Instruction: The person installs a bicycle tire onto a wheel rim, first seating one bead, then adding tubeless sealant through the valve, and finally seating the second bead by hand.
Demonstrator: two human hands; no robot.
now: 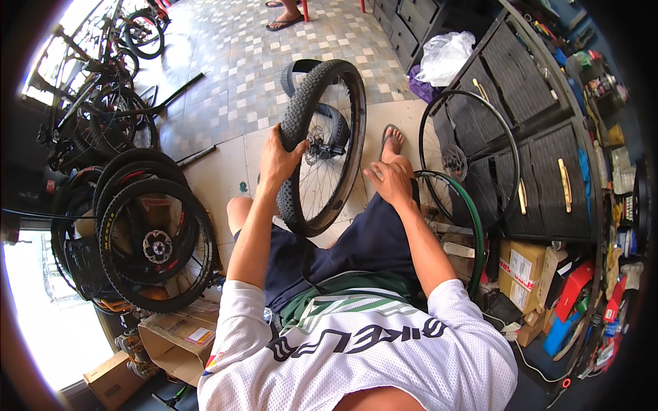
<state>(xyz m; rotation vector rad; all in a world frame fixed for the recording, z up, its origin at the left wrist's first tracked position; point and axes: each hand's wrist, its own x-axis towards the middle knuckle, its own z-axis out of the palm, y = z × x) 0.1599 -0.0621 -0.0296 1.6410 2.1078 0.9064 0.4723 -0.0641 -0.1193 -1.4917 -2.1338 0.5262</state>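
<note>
Knobby bicycle wheel (327, 147) stands upright on the pale floor tiles (226, 171), just in front of the person's knees, with its hub (322, 146) and spokes facing to the right. Beside it, against the dark drawer cabinet (541, 130), lean two bare rims (473, 164); at the floor's left edge is a stack of other wheels (147, 233). The left hand (279, 159) grips the tyre tread on the near side — fingers wrapped around and closed on the rubber. The right hand (392, 179) rests on the right knee, fingers loosely together, holding nothing. To do it well, I think, the wheel should be kept vertical and steady, with the grip firm on the tread — and the second hand could support the rim.
</note>
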